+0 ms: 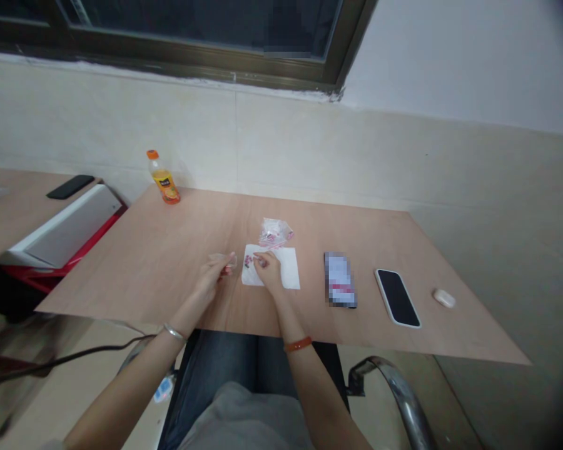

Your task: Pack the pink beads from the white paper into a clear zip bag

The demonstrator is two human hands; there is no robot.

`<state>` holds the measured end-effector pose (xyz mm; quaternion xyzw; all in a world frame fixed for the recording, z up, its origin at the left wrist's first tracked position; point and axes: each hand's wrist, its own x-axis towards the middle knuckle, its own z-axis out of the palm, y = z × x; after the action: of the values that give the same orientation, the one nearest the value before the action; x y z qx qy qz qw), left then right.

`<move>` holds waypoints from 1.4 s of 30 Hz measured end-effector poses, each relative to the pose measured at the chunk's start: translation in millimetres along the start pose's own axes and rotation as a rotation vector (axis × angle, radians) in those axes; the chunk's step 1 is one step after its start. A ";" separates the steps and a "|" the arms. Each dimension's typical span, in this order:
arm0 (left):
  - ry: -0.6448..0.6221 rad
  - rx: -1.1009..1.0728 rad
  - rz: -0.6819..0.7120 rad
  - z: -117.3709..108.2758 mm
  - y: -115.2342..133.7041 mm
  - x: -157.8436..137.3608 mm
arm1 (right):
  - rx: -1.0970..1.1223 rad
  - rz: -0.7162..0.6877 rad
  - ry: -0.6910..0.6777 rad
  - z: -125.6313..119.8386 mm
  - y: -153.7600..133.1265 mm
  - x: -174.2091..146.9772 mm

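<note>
My left hand (209, 277) is closed at the table's left middle, pinching a small clear plastic piece (233, 260) that looks like a bag; its exact kind is too small to tell. A white sheet of paper (288, 269) lies flat just to the right. Over it my right hand (269, 270) has its fingers drawn together, and whatever they hold is too small to make out. Several tiny reddish-purple pieces (248, 260) rest on the paper's left part, beside the right fingertips. Behind the paper is a crumpled clear plastic bag (275, 232) with pinkish bits.
On the wooden table (206, 225) a phone with a lit screen (340, 280), a white-edged phone (398, 298) and a white earbud case (444, 298) lie to the right. An orange drink bottle (164, 180) stands back left. Beyond the left edge is a white box (70, 222).
</note>
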<state>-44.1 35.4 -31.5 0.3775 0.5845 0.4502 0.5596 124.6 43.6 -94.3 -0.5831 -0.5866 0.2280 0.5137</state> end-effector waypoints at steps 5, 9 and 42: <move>0.011 0.128 0.200 -1.8 20.0 -19.2 | 0.246 0.133 0.115 -4.5 -55.8 -14.4; -0.057 0.223 0.300 -2.4 18.7 -22.0 | 0.344 0.112 -0.077 4.2 -91.4 -27.6; 0.023 1.032 0.877 -6.3 1.2 -26.0 | 0.154 0.142 -0.054 -1.2 -109.6 -33.7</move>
<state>-48.1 10.5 -22.4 0.7936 0.5233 0.3031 0.0670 69.3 -11.3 -10.3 -0.5757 -0.5383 0.3239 0.5233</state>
